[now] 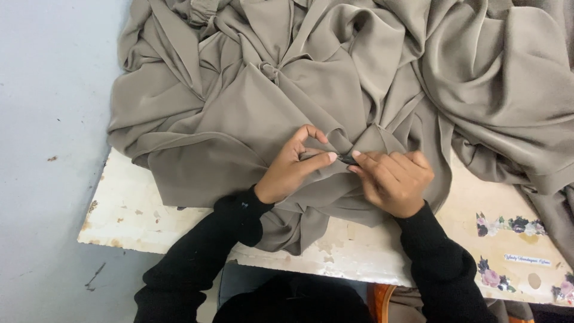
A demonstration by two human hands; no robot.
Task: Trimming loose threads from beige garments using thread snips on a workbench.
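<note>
A large heap of taupe fabric (335,84) covers most of a worn white table (128,209). My left hand (293,167) pinches a fold of the cloth between thumb and forefinger. Touching it from the right, my right hand (394,182) grips a small dark tool (348,159) whose tip meets the same fold. What kind of tool it is cannot be made out. Both arms wear black sleeves.
The table's paint is chipped along its front edge. A flower-patterned sticker or card (520,251) lies on the table's right end. A pale grey floor (48,119) lies to the left. The cloth hangs over the table's far and right sides.
</note>
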